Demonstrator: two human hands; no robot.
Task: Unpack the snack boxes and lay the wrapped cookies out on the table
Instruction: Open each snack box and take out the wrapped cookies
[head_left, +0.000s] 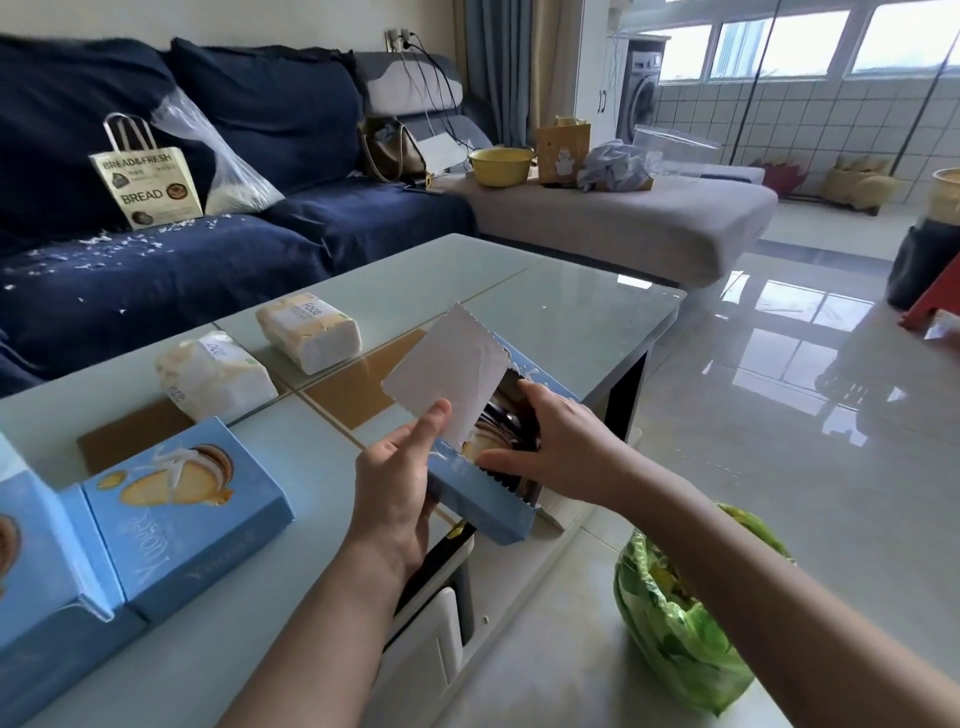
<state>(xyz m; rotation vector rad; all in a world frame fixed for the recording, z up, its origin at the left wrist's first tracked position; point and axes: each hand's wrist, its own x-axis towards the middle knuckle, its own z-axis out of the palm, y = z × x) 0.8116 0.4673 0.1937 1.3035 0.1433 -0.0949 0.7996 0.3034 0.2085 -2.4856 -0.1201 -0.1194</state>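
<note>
Starting at the table's (561, 306) left edge, we see a closed blue snack box (187, 514) lying flat by the near edge, with part of another blue box (47, 577) touching it at the very corner of the view. Behind them, toward the far edge, two white tissue packs (215, 376) sit apart from each other. Further right, over the table's near right edge, we hold the opened snack box (483, 499) tilted in the air between both hands. Our left hand (400, 483) grips its lower left side, fingers curled around the box and the thumb pressing up against the torn-open white flap (449, 376), which stands raised above the opening. Our right hand (556, 441) sits just beside it on the right, fingers curled and reaching into the open mouth, touching the dark wrapped cookies (501, 423) inside; whether it has actually pinched one we cannot tell. On the floor below the right forearm lies a green plastic bag (680, 629).
</note>
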